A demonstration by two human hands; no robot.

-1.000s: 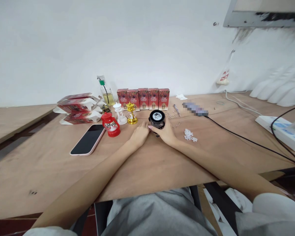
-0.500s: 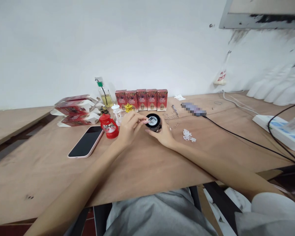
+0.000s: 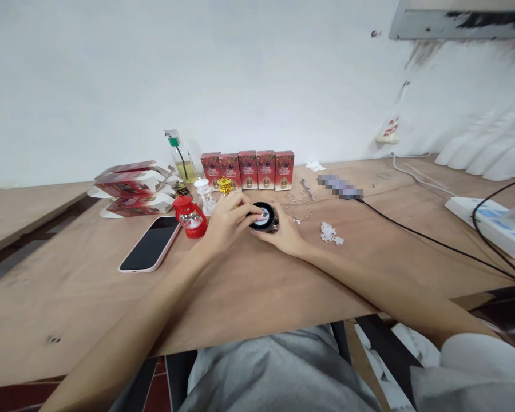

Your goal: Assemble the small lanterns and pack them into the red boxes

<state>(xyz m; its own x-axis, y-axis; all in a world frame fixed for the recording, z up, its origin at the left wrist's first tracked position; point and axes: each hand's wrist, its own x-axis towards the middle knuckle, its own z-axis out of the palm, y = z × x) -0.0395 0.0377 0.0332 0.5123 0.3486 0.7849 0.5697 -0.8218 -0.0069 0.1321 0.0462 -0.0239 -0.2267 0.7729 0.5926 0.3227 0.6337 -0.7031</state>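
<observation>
A small black round lantern base (image 3: pixel 262 218) with a pale disc on top stands on the wooden table (image 3: pixel 257 286). My right hand (image 3: pixel 285 234) grips it from the right side, fingers curled round its wall. My left hand (image 3: pixel 228 222) reaches in from the left, and its fingertips pinch down on the pale top of the base. What the fingertips hold, if anything, is too small to name. Just left of my left hand stand a red toy lantern (image 3: pixel 189 216), a white one (image 3: pixel 206 195) and a gold one (image 3: pixel 225 185).
A phone (image 3: pixel 151 244) lies face up at the left. Red boxes (image 3: pixel 248 170) stand in a row at the back, opened boxes (image 3: pixel 131 191) are stacked at the left. Small white parts (image 3: pixel 330 234), a screwdriver (image 3: pixel 305 189), a black cable (image 3: pixel 433 243) and a power strip (image 3: pixel 493 226) lie to the right.
My left hand rose from the table beside the base and now presses its fingertips onto the base's top. My right hand kept its grip. The view shifted slightly.
</observation>
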